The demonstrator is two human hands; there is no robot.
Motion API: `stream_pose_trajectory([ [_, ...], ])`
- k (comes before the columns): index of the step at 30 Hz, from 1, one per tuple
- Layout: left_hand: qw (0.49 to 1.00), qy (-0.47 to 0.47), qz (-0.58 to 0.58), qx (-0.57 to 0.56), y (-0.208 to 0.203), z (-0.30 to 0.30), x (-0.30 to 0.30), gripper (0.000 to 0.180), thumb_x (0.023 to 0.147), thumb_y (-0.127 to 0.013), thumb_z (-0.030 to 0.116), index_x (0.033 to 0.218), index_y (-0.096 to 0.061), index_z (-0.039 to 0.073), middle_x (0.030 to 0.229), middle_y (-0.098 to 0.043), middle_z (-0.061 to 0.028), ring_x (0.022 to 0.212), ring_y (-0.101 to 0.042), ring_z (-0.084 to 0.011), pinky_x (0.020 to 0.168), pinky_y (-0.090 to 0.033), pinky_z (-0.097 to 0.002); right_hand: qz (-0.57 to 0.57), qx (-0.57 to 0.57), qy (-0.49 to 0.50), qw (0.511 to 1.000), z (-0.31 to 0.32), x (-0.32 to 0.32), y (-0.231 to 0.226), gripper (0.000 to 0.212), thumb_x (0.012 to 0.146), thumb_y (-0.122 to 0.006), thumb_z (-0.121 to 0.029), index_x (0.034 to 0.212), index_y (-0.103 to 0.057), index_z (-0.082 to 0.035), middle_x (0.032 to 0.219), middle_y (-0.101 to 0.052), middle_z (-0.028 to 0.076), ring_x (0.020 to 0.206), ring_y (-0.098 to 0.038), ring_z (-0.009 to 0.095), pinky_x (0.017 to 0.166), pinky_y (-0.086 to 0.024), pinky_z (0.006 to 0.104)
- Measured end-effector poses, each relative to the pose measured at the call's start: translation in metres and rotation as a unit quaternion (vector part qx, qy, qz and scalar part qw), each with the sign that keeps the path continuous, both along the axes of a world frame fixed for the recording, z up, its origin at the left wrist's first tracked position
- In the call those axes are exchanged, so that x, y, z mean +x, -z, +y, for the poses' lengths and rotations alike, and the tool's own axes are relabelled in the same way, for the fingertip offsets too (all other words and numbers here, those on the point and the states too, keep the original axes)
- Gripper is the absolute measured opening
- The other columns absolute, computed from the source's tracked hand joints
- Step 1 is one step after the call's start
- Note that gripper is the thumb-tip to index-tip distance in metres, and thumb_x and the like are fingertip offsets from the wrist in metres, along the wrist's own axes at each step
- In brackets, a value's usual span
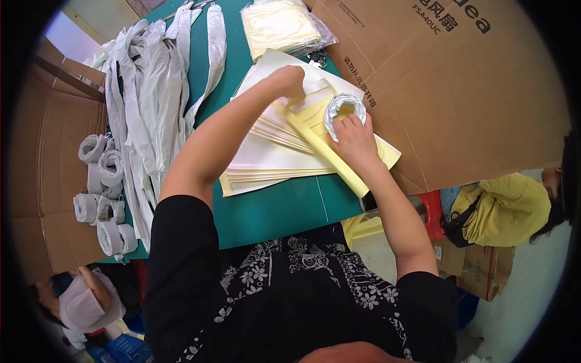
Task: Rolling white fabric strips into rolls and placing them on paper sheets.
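Note:
My right hand (355, 140) grips a rolled white fabric strap (342, 107), coiled into a ring that stands on a yellow sheet (330, 145). My left hand (289, 80) reaches further out, its fingers closed and pressing on the pale sheets just left of the roll; what it pinches is hidden. Both hands work over a fanned stack of cream and yellow paper sheets (266, 163) lying on a green table (278, 212).
Long white straps (154, 91) lie spread at the table's left. Several rolled straps (100, 193) sit at the left edge. A bagged stack of cream sheets (281, 25) lies at the far end. A large cardboard panel (460, 91) covers the right. Other people sit lower left and right.

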State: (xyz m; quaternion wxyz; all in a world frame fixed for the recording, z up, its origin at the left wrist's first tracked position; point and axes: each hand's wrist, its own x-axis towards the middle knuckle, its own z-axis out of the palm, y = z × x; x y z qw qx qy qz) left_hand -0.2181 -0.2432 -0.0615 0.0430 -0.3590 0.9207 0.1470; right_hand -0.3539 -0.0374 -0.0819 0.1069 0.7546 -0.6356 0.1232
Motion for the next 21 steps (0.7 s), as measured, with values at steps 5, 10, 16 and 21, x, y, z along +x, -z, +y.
stream_pose_trajectory([
  [5,0.943,-0.089,0.093,0.307,-0.011,-0.012,0.012,0.019,0.072,-0.069,0.017,0.083,-0.065,0.002,0.083,-0.066,-0.0082,0.081,-0.063,-0.0217,0.072,-0.049,-0.0337,0.009,0.004,-0.006,1.000,-0.001,-0.002,0.006,0.026,0.081,-0.058,-0.031,0.091,-0.058,-0.007,0.083,-0.058,0.009,0.095,-0.053,0.023,0.094,-0.032,0.0535],
  [10,0.683,-0.040,0.496,0.535,-0.031,-0.019,0.074,0.012,0.089,-0.055,0.011,0.093,-0.058,0.001,0.094,-0.061,-0.0096,0.090,-0.059,-0.0174,0.087,-0.045,-0.0301,-0.004,-0.002,-0.020,1.000,-0.002,-0.008,0.006,0.023,0.083,-0.058,-0.030,0.090,-0.055,-0.008,0.085,-0.057,0.009,0.094,-0.052,0.025,0.090,-0.035,0.0493],
  [16,0.648,-0.087,0.626,0.426,-0.062,0.001,0.199,0.012,0.092,-0.049,0.010,0.101,-0.052,0.003,0.086,-0.056,-0.0039,0.077,-0.057,-0.0137,0.076,-0.048,-0.0262,-0.172,0.075,0.011,0.982,-0.013,-0.013,-0.024,0.028,0.086,-0.057,-0.026,0.102,-0.055,-0.004,0.089,-0.057,0.014,0.088,-0.054,0.032,0.078,-0.043,0.0401],
  [21,0.693,-0.126,0.597,0.385,-0.076,0.150,0.152,0.017,0.091,-0.056,0.025,0.089,-0.056,0.008,0.075,-0.051,0.0052,0.065,-0.045,-0.0026,0.060,-0.037,-0.0170,-0.392,0.126,-0.075,0.908,-0.010,0.031,-0.087,0.038,0.091,-0.052,-0.025,0.121,-0.049,-0.001,0.102,-0.060,0.013,0.095,-0.056,0.021,0.083,-0.044,0.0315],
])
